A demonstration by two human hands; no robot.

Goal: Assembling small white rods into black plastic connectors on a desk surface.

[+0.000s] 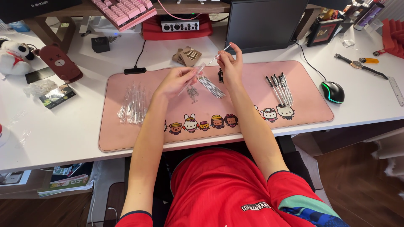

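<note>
My left hand (176, 80) holds a clear plastic pen barrel (193, 76) tilted up to the right above the pink desk mat (126, 138). My right hand (230, 63) pinches a thin white pen refill (219, 55) whose lower end points at the barrel's open tip. Below the hands lie a bunch of loose refills (211, 87), small springs (192, 92) and a few black pen tips (220, 75). A pile of clear empty barrels (134, 105) sits on the mat's left part. Several assembled pens (278, 87) lie on its right part.
A black mouse (333, 91) sits right of the mat, a wristwatch (357, 64) and ruler (396, 90) farther right. A monitor (265, 23) stands behind, a pink keyboard (124, 11) on a shelf. A small cardboard piece (187, 55), black cube (100, 43) and plush toy (14, 56) lie at the back left.
</note>
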